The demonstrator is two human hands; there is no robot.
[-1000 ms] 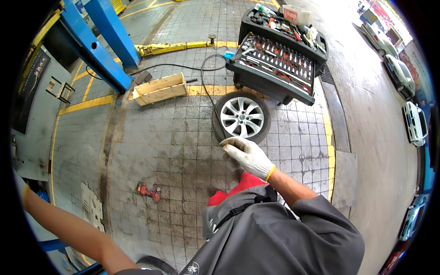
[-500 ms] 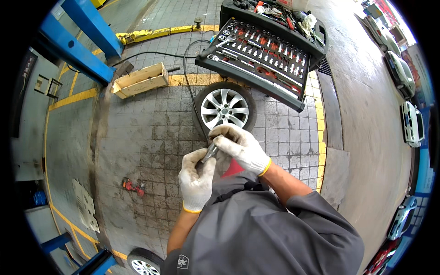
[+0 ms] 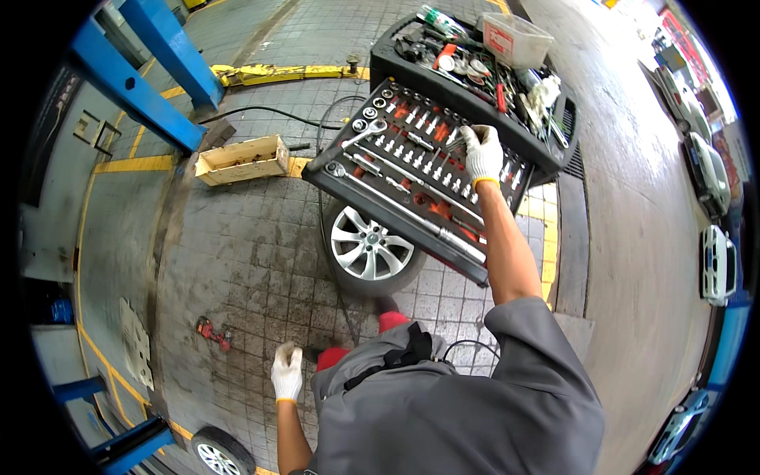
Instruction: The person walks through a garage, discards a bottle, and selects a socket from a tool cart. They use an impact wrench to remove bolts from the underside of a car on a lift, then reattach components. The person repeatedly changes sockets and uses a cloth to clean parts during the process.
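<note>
My right hand (image 3: 482,153), in a white knit glove with a yellow cuff, reaches over the open drawer of a socket set (image 3: 412,170). Its fingers are pinched down at the rows of bits, and what they hold is too small to make out. Low on the left, my left hand (image 3: 286,372), gloved the same way, hangs beside my body with its fingers curled; anything inside them is hidden. A ratchet (image 3: 366,133) lies across the drawer's left part, and a long bar (image 3: 396,207) runs along its front.
Above the drawer, the black cart top (image 3: 388,59) carries loose tools and a clear plastic box (image 3: 516,41). An alloy wheel (image 3: 370,244) lies partly under the drawer. A wooden box (image 3: 242,162), a red power tool (image 3: 214,334), a hose (image 3: 273,112) and blue lift posts (image 3: 170,51) stand leftward.
My hands have parted from the small metal piece they held together. The right hand has gone up to the drawer; the left has dropped down and left. The cart appears closer.
</note>
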